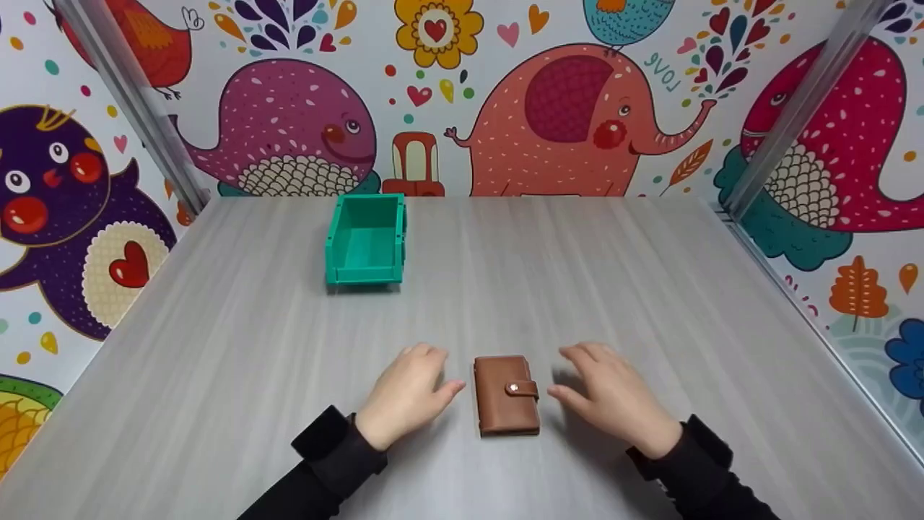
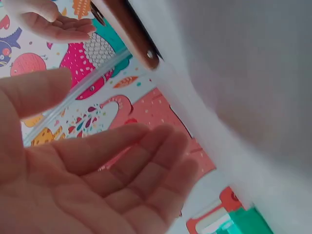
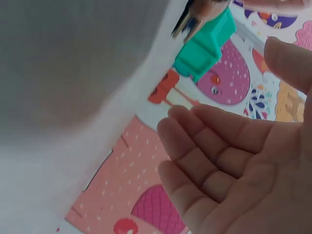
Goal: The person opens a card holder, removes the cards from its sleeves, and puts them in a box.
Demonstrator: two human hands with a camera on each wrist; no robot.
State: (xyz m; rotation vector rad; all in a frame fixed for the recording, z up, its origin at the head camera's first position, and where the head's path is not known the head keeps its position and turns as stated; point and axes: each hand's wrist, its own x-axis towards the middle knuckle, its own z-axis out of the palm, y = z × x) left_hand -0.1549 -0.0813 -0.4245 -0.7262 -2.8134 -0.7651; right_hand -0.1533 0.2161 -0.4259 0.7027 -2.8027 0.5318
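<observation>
A brown wallet [image 1: 502,404] with a snap strap lies flat on the table between the two hands. Just left of it hovers my left hand [image 1: 406,396], thumb and fingers apart and nothing in its grasp. On the other side, my right hand [image 1: 613,396] is held near the strap edge, also holding nothing. In the left wrist view the left palm [image 2: 117,180] shows relaxed fingers, with the wallet [image 2: 129,34] beyond. From the right wrist, the right palm [image 3: 243,165] faces the camera's side with loosely bent fingers, and part of the wallet [image 3: 207,9] shows at the top.
A green open-front bin [image 1: 364,276] stands at the back of the grey table [image 1: 577,289], left of the middle. Cartoon-printed panels [image 1: 447,94] enclose the back and both sides, with metal corner posts [image 1: 801,108].
</observation>
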